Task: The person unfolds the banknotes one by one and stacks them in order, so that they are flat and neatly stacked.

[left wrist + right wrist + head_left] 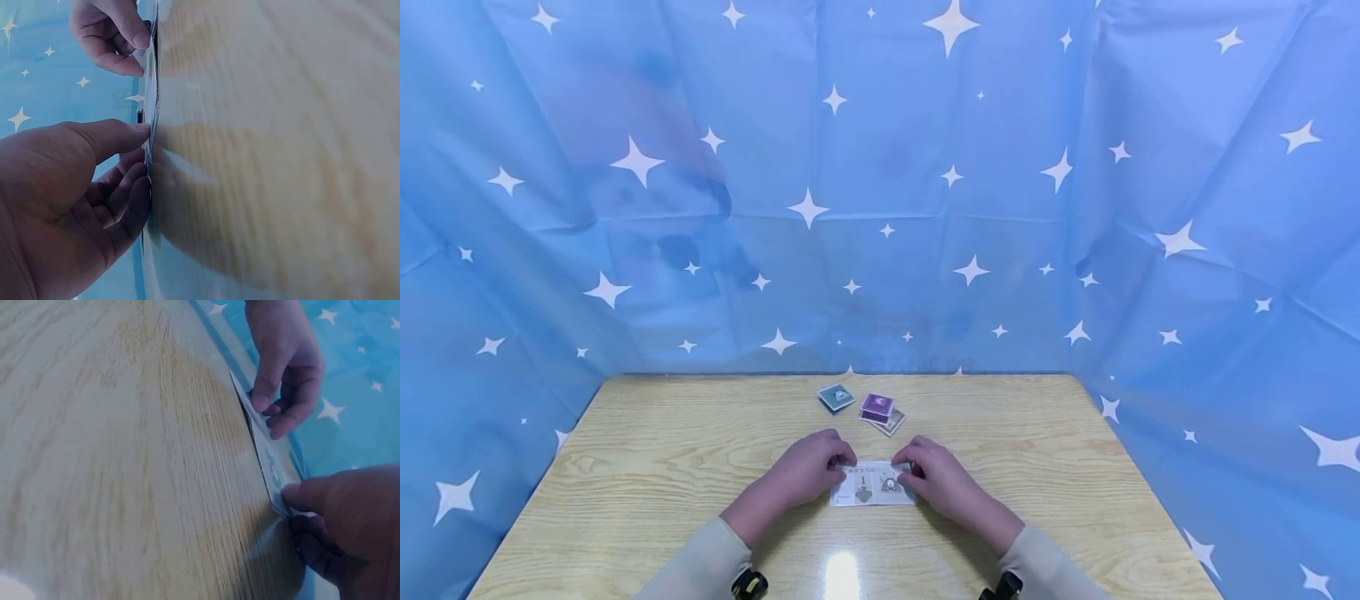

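A pale paper note (872, 493) printed with a 1 and small grey drawings lies flat, long side across, on the wooden table, with a crease near its middle. At its left end my left hand (808, 467) pinches the upper corner, thumb on the paper and fingers curled at the far edge. My right hand (942, 479) does the same at the right end. From the left wrist, the left thumb (119, 134) presses the note's edge. The right wrist view shows the right hand (356, 525) gripping the near end, while the left hand (289, 375) sits farther along it.
Beyond the hands lie a folded teal note (837, 397) and a folded purple note (877, 406), the purple one overlapping a brownish-grey note (892, 422). A blue star-patterned curtain (880, 183) hangs behind the wooden table (670, 467) and along its sides.
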Motion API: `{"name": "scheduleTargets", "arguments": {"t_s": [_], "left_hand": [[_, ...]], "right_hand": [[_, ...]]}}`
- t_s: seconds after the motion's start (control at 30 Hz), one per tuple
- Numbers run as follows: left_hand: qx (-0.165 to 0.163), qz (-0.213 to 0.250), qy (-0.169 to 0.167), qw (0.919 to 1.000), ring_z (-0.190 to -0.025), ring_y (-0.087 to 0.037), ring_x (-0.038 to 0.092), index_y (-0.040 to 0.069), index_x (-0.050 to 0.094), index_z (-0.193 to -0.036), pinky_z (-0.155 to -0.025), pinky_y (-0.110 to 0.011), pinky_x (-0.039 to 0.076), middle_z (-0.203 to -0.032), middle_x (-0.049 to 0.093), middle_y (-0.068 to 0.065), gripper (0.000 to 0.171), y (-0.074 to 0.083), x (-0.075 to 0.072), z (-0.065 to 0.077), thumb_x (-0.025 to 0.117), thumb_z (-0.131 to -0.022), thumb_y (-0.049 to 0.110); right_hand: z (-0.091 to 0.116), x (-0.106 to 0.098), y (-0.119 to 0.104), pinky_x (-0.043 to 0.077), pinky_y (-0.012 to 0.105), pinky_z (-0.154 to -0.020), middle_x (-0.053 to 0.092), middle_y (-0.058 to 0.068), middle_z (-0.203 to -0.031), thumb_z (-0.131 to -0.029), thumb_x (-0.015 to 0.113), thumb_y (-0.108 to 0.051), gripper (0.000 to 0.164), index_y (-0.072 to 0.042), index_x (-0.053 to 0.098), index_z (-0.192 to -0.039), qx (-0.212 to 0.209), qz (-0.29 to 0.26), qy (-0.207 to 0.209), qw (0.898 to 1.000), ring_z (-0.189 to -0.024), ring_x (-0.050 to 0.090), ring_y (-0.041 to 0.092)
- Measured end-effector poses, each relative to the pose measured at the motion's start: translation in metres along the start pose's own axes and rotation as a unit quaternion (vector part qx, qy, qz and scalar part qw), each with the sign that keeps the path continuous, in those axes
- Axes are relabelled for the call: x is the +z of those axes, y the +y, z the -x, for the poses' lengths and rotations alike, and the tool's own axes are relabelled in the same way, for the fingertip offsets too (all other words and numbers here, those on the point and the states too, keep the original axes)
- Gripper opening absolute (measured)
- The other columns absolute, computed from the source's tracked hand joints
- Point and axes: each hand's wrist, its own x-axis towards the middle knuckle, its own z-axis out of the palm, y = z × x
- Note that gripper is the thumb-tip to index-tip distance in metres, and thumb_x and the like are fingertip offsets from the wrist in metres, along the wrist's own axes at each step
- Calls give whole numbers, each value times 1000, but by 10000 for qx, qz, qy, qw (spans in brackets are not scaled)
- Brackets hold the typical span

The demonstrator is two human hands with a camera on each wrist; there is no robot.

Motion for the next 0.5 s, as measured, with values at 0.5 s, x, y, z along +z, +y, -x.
{"name": "scheduleTargets", "arguments": {"t_s": [0.5], "left_hand": [[83, 106, 9, 9999, -91, -9, 60, 16, 83, -114, -86, -34, 57, -100, 62, 8, 19, 0, -2, 0, 82, -98, 6]], "right_hand": [[-2, 0, -1, 56, 29, -79, 63, -3, -108, -101, 80, -8, 16, -10, 81, -117, 70, 80, -106, 9999, -91, 61, 10]]}}
